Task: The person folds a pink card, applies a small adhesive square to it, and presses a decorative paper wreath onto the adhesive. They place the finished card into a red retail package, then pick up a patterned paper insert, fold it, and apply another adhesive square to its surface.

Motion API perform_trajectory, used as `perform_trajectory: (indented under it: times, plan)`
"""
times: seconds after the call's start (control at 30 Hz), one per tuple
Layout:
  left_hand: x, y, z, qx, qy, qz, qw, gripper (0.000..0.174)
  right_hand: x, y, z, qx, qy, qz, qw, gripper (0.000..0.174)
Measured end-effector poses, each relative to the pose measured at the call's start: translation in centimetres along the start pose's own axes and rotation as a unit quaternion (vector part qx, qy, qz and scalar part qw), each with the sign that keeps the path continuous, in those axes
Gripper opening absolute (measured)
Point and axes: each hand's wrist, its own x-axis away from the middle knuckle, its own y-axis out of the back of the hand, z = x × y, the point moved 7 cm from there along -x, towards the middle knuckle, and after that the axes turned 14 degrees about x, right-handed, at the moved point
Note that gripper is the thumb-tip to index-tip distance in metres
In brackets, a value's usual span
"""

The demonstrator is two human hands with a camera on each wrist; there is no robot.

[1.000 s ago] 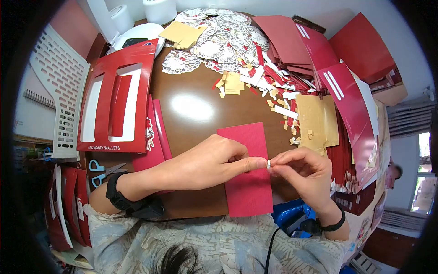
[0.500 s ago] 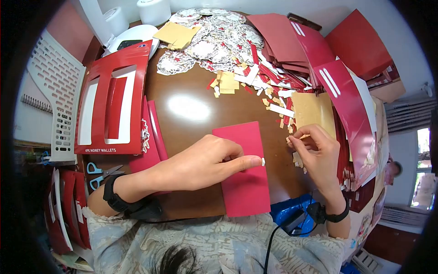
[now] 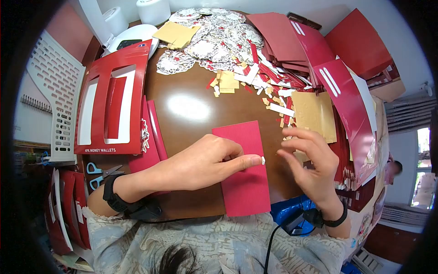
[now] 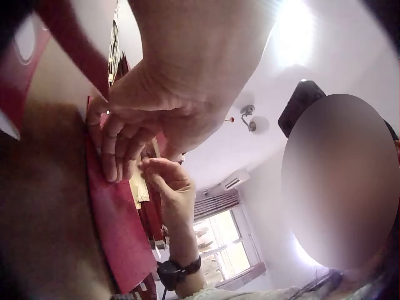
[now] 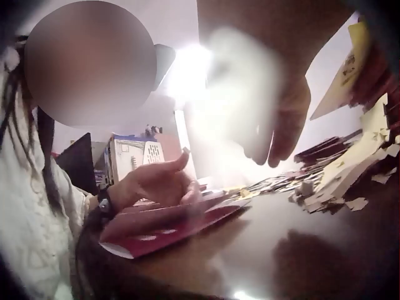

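Note:
A red paper envelope (image 3: 242, 192) lies upright in the head view. My left hand (image 3: 200, 165) rests on its upper part; a small white piece (image 3: 263, 160) sits at the thumb tip. In the right wrist view the left thumb stands up, apart from the other fingers of the left hand (image 5: 156, 184), which lie over the envelope (image 5: 156, 232). To the right of the envelope my right hand (image 3: 315, 166) hovers with its fingers spread and nothing visible between them, near small tan scraps (image 3: 301, 156).
Strips and scraps (image 3: 280, 108) lie beyond the right hand, beside tan paper (image 3: 315, 114) and stacked red envelopes (image 3: 337, 96). Patterned paper cutouts (image 3: 210, 41) cover the back. At left are a red package (image 3: 101, 100) and scissors (image 3: 107, 172). A blue bag (image 3: 292, 212) is at front right.
My right hand has moved away from the left thumb to the right, pinched at the scraps, then parted its fingers. The left hand has stayed on the envelope with the white piece.

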Motion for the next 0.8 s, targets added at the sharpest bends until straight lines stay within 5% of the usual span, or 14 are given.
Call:
perform_trajectory:
  times: [0.2,0.8]
  plan:
    - [0.0,-0.1,0.2,0.007,0.009,0.0,1.0,0.043,0.3,-0.1,2.2,-0.063,0.104,-0.012,0.992,0.028]
    - [0.0,0.0,0.0,-0.003,-0.009,0.003,1.0,0.047,-0.2,-0.5,2.2,-0.134,0.097,-0.016,0.986,0.022]
